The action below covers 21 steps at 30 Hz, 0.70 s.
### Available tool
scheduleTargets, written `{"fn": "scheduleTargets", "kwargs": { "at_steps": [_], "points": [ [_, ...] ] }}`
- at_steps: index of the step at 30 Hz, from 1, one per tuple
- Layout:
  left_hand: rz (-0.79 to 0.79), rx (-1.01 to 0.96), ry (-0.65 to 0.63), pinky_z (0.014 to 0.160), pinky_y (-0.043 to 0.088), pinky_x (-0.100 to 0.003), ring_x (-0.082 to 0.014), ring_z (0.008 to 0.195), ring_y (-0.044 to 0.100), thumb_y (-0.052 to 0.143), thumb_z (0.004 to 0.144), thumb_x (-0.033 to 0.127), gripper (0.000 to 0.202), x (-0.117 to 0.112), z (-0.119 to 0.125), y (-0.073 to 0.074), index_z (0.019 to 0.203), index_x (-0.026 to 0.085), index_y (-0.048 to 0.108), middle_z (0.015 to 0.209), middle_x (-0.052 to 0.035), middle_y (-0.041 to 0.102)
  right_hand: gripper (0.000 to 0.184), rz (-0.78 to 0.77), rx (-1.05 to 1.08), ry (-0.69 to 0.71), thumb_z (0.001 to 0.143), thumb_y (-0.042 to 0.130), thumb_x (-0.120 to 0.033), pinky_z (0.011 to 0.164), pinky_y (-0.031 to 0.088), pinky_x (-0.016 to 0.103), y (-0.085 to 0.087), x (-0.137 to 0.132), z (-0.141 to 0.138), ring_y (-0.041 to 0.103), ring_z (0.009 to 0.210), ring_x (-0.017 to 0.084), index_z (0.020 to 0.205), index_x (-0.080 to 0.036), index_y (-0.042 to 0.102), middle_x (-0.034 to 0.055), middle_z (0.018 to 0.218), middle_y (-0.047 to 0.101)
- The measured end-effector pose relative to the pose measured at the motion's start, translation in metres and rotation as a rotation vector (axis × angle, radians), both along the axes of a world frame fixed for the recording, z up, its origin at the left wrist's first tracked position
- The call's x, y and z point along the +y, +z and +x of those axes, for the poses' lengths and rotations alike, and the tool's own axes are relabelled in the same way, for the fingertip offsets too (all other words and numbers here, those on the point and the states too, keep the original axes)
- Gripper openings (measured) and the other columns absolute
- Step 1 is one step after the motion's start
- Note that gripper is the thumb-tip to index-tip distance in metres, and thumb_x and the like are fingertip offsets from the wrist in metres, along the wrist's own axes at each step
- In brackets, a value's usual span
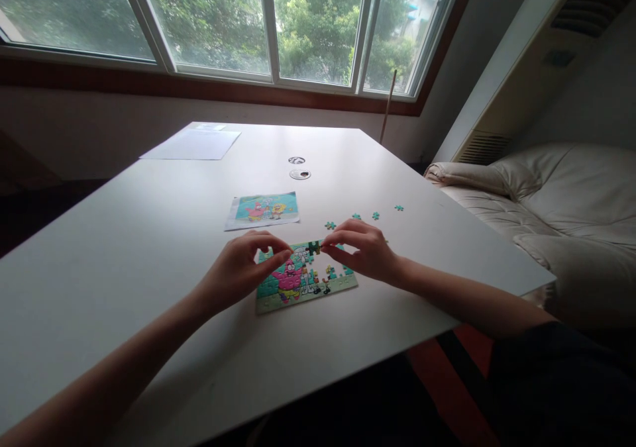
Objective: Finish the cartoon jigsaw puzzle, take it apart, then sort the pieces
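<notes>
A small cartoon jigsaw puzzle (298, 285) lies on the white table (149, 248) in front of me, partly filled in. My right hand (362, 248) hovers over its upper right corner, fingers pinched on a green puzzle piece (314, 246). My left hand (243, 268) rests at the puzzle's upper left edge with its fingers curled together, fingertips touching the puzzle; whether it holds anything is hidden. A printed reference picture (263, 210) of the same cartoon lies just beyond the puzzle.
Several loose teal pieces (375, 215) are scattered beyond my right hand. Farther back are two round cable grommets (299, 174) and a sheet of paper (193, 144). A cream sofa (546, 202) stands to the right of the table, with windows behind.
</notes>
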State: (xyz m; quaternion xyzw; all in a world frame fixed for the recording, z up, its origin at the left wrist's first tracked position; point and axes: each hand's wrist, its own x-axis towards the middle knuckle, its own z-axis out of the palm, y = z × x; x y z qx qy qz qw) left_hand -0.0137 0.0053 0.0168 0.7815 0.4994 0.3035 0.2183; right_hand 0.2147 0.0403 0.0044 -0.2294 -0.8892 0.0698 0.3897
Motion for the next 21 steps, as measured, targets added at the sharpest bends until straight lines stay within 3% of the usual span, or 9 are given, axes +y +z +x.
{"fn": "scheduleTargets", "kwargs": {
  "at_steps": [3, 7, 13, 21],
  "points": [
    [0.139, 0.139, -0.002, 0.065, 0.041, -0.027, -0.0156, 0.071, 0.052, 0.054, 0.077, 0.031, 0.018, 0.003, -0.009, -0.004, 0.076, 0.018, 0.066, 0.073, -0.0026, 0.064, 0.015, -0.023, -0.028, -0.009, 0.081, 0.052, -0.028, 0.07, 0.042, 0.026, -0.002, 0.002, 0.0, 0.055, 0.074, 0.012, 0.081, -0.019, 0.064, 0.0034, 0.077, 0.063],
    [0.248, 0.24, -0.111, 0.069, 0.04, -0.029, -0.0172, 0.075, 0.051, 0.052, 0.079, 0.027, 0.017, 0.006, -0.012, -0.011, 0.078, 0.019, 0.066, 0.075, -0.0039, 0.062, 0.013, -0.127, -0.085, -0.003, 0.079, 0.055, -0.026, 0.066, 0.041, 0.023, -0.007, 0.005, -0.002, 0.054, 0.068, 0.01, 0.078, -0.017, 0.065, 0.0029, 0.073, 0.062],
    [0.243, 0.329, -0.232, 0.066, 0.041, -0.027, -0.0176, 0.077, 0.048, 0.049, 0.081, 0.024, 0.018, 0.003, -0.008, -0.018, 0.085, 0.021, 0.066, 0.075, -0.0045, 0.06, 0.011, -0.318, -0.238, -0.008, 0.076, 0.058, -0.024, 0.06, 0.04, 0.02, -0.01, 0.005, -0.006, 0.053, 0.062, 0.008, 0.077, -0.016, 0.066, 0.0023, 0.073, 0.06],
    [0.241, 0.356, -0.268, 0.065, 0.041, -0.027, -0.0174, 0.077, 0.049, 0.05, 0.081, 0.027, 0.019, -0.001, -0.002, -0.017, 0.09, 0.024, 0.066, 0.078, -0.0053, 0.058, 0.01, -0.358, -0.27, -0.002, 0.075, 0.059, -0.024, 0.059, 0.038, 0.019, -0.01, 0.005, -0.008, 0.052, 0.063, 0.008, 0.078, -0.017, 0.066, 0.0017, 0.072, 0.059]
  ]
}}
